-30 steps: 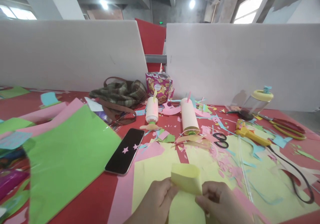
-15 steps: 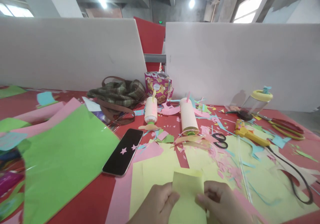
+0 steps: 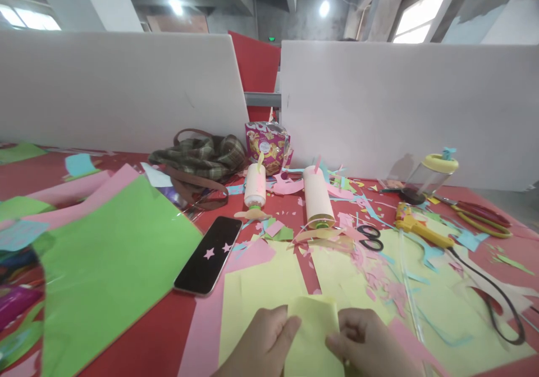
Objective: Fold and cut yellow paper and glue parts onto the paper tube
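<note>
At the bottom edge both of my hands pinch a folded yellow paper (image 3: 314, 329). My left hand (image 3: 263, 346) grips its left side with thumb and fingers closed. My right hand (image 3: 366, 346) grips its right side, fingers curled. The paper lies low over larger yellow sheets (image 3: 261, 287) on the red table (image 3: 160, 332).
A black phone (image 3: 209, 254) lies left of the sheets, beside a big green sheet (image 3: 105, 276). Two cream rolls (image 3: 318, 197), small black scissors (image 3: 370, 236), a yellow glue gun (image 3: 416, 228) with cord, red scissors (image 3: 482, 215), a plaid bag (image 3: 200, 160), a snack packet (image 3: 269, 145), white dividers behind.
The yellow paper has come down from a raised curl to lie flatter and lower between my hands. Both hands have sunk slightly toward the bottom edge.
</note>
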Available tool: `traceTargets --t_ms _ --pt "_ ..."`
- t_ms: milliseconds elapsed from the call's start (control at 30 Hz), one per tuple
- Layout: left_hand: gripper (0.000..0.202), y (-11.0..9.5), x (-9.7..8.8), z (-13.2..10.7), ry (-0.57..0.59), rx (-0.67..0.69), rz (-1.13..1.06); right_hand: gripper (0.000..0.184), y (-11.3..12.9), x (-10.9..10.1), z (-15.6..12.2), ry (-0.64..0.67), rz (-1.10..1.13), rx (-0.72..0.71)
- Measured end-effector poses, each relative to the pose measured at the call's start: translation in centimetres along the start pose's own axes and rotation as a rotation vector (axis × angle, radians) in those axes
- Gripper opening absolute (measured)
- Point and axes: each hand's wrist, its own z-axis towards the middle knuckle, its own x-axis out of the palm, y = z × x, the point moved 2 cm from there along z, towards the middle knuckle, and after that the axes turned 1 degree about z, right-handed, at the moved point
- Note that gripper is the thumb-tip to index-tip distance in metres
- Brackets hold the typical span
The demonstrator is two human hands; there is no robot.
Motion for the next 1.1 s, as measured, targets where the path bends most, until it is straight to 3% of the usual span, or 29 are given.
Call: traceTargets --t_ms 100,267,467,667,1100 --pt "0.039 0.2 0.1 0.0 -0.026 -0.052 0.008 0.017 0.6 0.0 -0.1 -0.037 0.008 -0.04" --pt "0.037 -0.2 0.5 0.0 0.068 -0.015 -0.084 0.029 0.8 -0.2 -0.3 -0.115 -0.012 -0.055" --pt "0.034 -0.6 0.5 -0.2 0.006 -0.072 -0.05 0.027 0.7 -0.3 -0.2 -0.1 0.002 -0.094" --pt "0.032 -1.2 0.2 0.1 0.179 -0.039 -0.098 0.022 0.9 -0.3 -0.4 -0.165 0.015 -0.064" --pt "0.036 -0.4 -0.1 0.0 0.142 -0.022 -0.063 0.03 2.0 -0.5 -1.3 -0.157 -0.054 -0.142"
